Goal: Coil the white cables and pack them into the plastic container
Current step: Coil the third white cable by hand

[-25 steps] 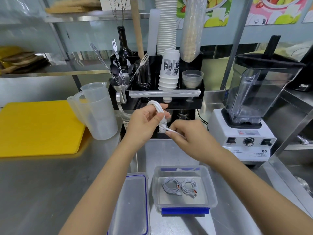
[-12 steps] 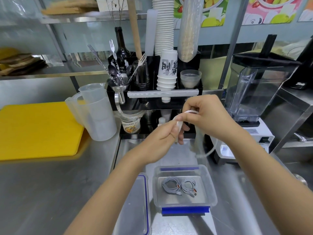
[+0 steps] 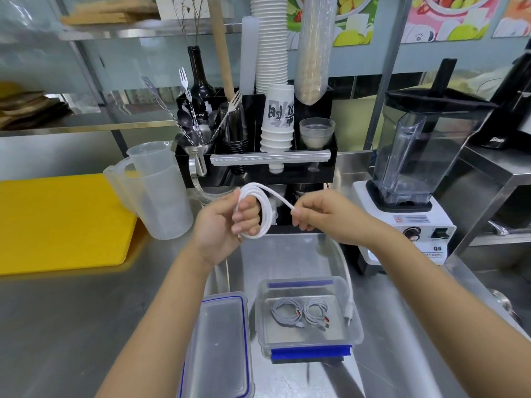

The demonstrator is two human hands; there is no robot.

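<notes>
My left hand point(image 3: 227, 222) grips several loops of a white cable point(image 3: 265, 208), wound around its fingers above the steel counter. My right hand point(image 3: 319, 215) pinches the same cable just right of the loops. The loose end hangs down from that hand, and its plug point(image 3: 348, 313) dangles over the right side of the clear plastic container point(image 3: 263, 326). Two coiled white cables point(image 3: 300, 313) lie side by side on the container's floor. The container's blue-rimmed lid point(image 3: 219, 346) lies flat to its left.
A blender point(image 3: 413, 179) stands to the right. A black organiser point(image 3: 258, 142) with cups and cutlery stands behind my hands. A clear measuring jug point(image 3: 155, 191) and a yellow cutting board point(image 3: 57, 222) sit on the left.
The coil on my left hand has grown by more loops. My right hand came down from its raised position to the right of the coil, and the loose tail now hangs over the container.
</notes>
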